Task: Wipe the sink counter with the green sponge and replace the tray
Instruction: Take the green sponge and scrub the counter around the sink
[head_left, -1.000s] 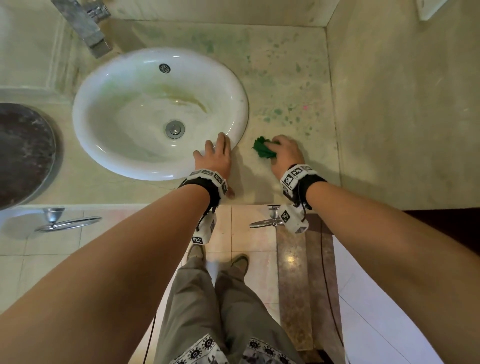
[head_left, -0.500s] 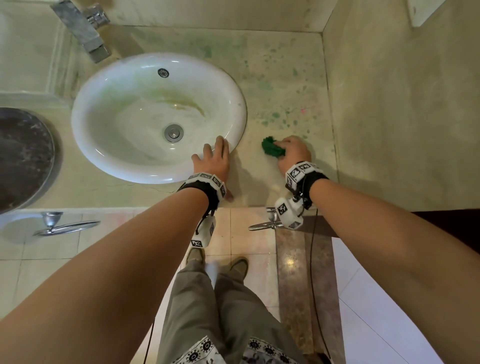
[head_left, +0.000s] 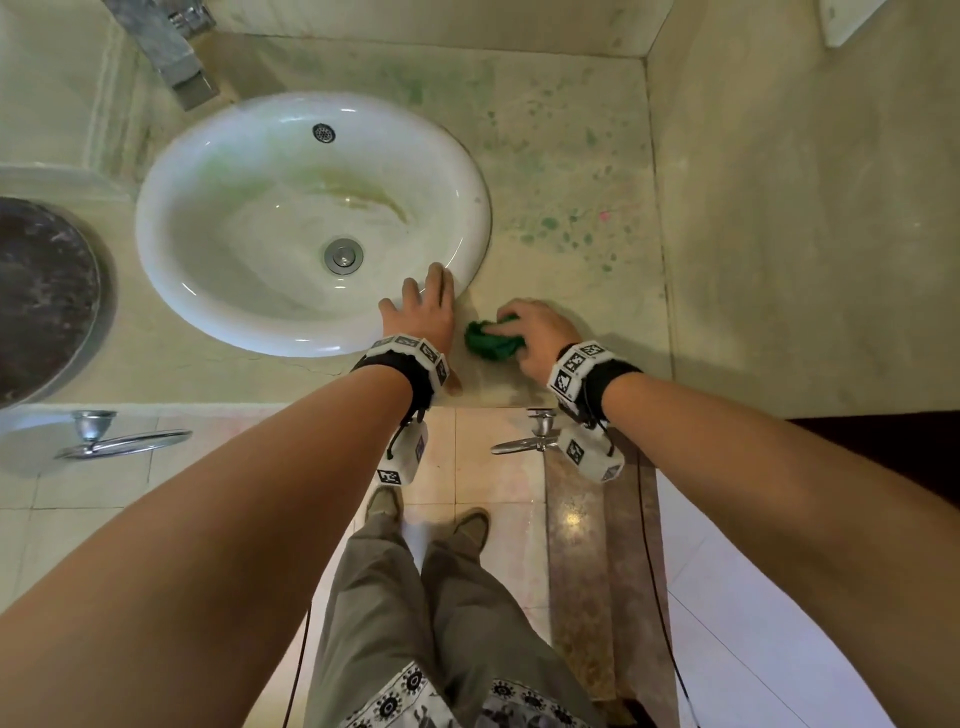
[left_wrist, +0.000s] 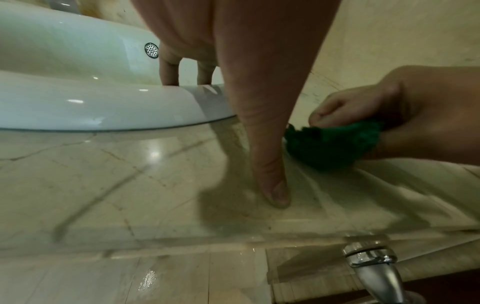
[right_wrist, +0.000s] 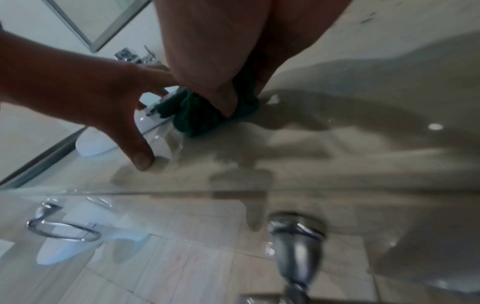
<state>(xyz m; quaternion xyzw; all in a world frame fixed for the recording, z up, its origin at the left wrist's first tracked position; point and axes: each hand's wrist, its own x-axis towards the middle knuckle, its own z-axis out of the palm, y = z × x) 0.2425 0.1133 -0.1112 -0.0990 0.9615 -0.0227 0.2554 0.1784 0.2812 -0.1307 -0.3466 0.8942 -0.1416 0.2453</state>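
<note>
Counter (head_left: 571, 171) of pale marble carries everything, and its far right part is flecked with green spots. At its left edge lies a dark round tray (head_left: 41, 296), partly cut off by the picture. Beside it the white oval sink (head_left: 218, 171) is sunk into the counter, its long axis running left to right, with a steel tap (head_left: 171, 52) at the back edge. The left hand (head_left: 423, 317) rests with straight, spread fingers on the sink's near right rim, while its thumb (left_wrist: 270, 185) presses down on the counter near the front edge; it holds nothing. Just to its right, close to the front edge and between the sink rim and the right wall, the right hand (head_left: 537, 332) has its fingers and thumb curled over the green sponge (head_left: 488, 340), pressing it flat against the marble. The sponge is a dark green, crumpled wad with a rough, fibrous surface, bunched rather than flat; its longer side lies roughly left to right, and its free end pokes out towards the left hand's thumb, almost touching it. In the right wrist view the sponge (right_wrist: 197, 115) is blurred. The marble around it looks wet and glossy.
</note>
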